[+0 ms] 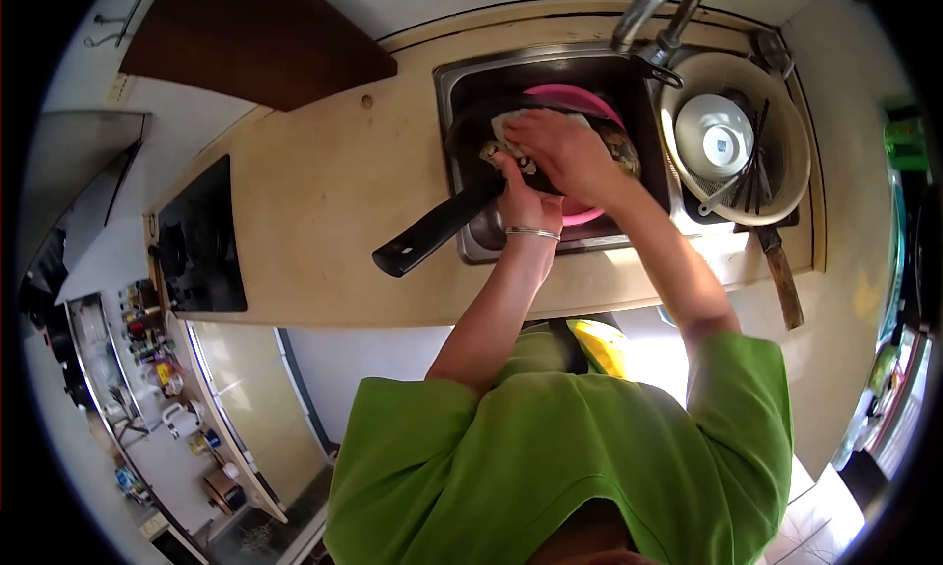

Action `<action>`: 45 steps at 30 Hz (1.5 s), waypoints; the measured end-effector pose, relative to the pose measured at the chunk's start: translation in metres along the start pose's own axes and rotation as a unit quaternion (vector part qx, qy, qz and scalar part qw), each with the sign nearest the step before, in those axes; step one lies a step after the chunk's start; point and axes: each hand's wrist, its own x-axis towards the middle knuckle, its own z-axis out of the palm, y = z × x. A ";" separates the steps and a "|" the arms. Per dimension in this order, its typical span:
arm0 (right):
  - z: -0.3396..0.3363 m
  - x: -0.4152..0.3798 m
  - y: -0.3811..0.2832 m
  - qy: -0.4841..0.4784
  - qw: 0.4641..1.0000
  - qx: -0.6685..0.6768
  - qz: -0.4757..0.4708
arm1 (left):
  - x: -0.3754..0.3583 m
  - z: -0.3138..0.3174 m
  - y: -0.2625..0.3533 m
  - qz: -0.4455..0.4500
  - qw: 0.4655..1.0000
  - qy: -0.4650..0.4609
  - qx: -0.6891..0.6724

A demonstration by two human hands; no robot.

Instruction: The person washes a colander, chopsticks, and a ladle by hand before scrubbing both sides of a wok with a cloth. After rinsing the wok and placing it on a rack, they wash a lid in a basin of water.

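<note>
A black frying pan [471,133] is held over the sink [443,93], its long handle [432,229] pointing toward the lower left. My left hand [530,203], with a bracelet at the wrist, is at the pan's near edge. Its thumb points up over the inside and its other fingers are mostly hidden. By the thumb lie mottled, crumpled bits [491,152] that I cannot identify. My right hand [565,152] presses a pale cloth [505,128] against the pan's inside. Beneath the pan, a pink basin [575,95] partly shows.
Above the sink curves a metal faucet [648,10]. On the right, a cream colander [796,152] holds a white bowl [714,138] and dark chopsticks [756,167]. A wooden-handled tool [781,280] juts over the counter's front edge. A black stove [201,236] is at left.
</note>
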 end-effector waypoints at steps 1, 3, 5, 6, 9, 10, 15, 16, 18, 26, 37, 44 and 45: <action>0.006 0.014 0.008 -0.056 0.998 0.034 -0.013 | -0.002 0.000 0.000 0.005 1.000 -0.010 0.000; 0.018 0.036 0.013 -0.117 0.990 0.072 -0.032 | -0.002 -0.002 -0.001 0.009 0.999 -0.034 0.005; 0.023 0.049 0.011 -0.211 0.977 0.033 -0.011 | 0.001 0.001 0.003 0.011 0.999 -0.050 0.002; 0.019 0.048 0.008 -0.216 0.976 0.035 -0.016 | 0.001 0.004 0.006 0.007 0.997 -0.072 0.005; 0.000 0.029 0.003 -0.165 0.985 0.055 -0.004 | -0.002 0.012 0.000 0.044 0.996 -0.071 -0.013; -0.005 0.019 0.004 -0.131 0.990 0.053 -0.016 | 0.000 0.015 -0.001 0.044 0.997 -0.068 -0.015; -0.033 -0.022 0.007 -0.076 0.996 0.007 -0.041 | 0.005 0.039 0.006 0.012 1.000 -0.015 -0.025; -0.036 -0.027 0.008 -0.075 0.996 0.006 -0.037 | 0.008 0.043 0.008 0.003 1.000 0.006 -0.028; -0.039 -0.036 0.009 -0.051 0.998 0.027 -0.032 | 0.016 0.046 0.009 0.023 0.999 -0.003 -0.025; -0.051 -0.090 0.026 0.019 0.998 0.064 0.014 | 0.031 0.063 0.014 0.000 0.996 0.081 -0.037; 0.095 -0.124 0.088 -0.093 0.983 0.110 0.115 | 0.035 0.067 0.016 0.008 0.997 0.028 -0.068; 0.177 -0.148 0.177 -0.064 0.937 -0.208 0.273 | 0.025 0.064 0.022 0.010 0.998 0.033 -0.054; 0.172 -0.147 0.172 -0.265 0.906 -0.174 0.280 | 0.025 0.065 0.026 0.004 0.998 0.037 -0.058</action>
